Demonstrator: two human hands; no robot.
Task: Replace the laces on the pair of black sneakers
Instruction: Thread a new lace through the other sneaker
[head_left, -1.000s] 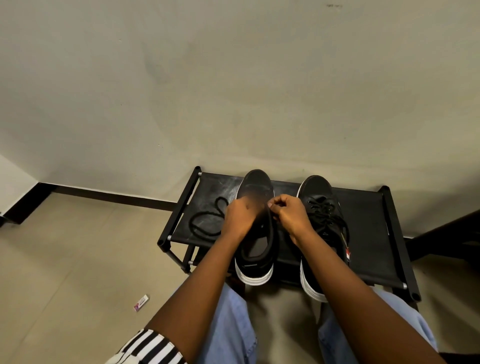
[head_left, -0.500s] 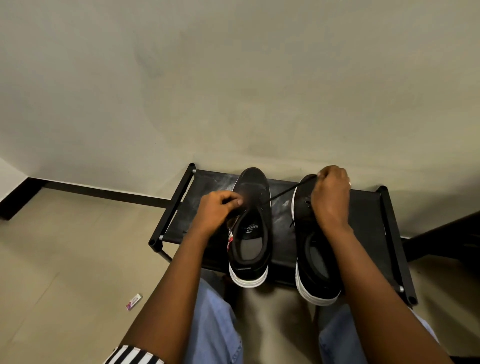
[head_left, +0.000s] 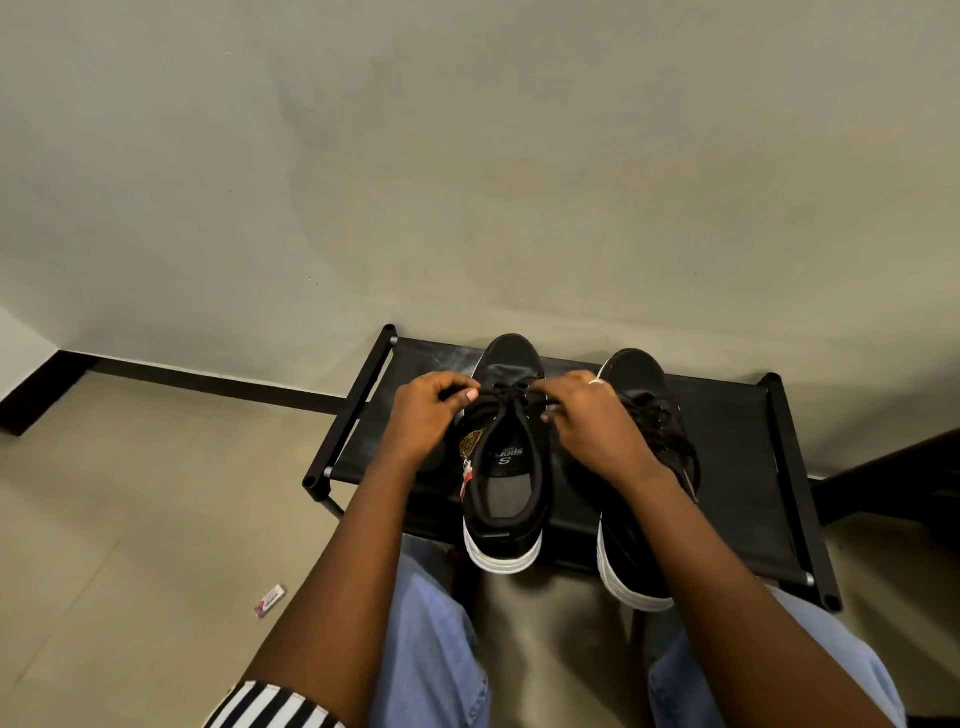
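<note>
From my remote view, the left sneaker stood on the rack, toe toward the wall. My left hand and right hand flanked it, each pinching the lace, which crossed the tongue between my fingertips.

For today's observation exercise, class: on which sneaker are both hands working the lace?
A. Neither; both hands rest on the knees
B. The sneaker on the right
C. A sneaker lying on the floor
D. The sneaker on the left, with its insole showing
D. The left hand and right hand both pinch the black lace over the left sneaker, whose insole is visible.
</note>
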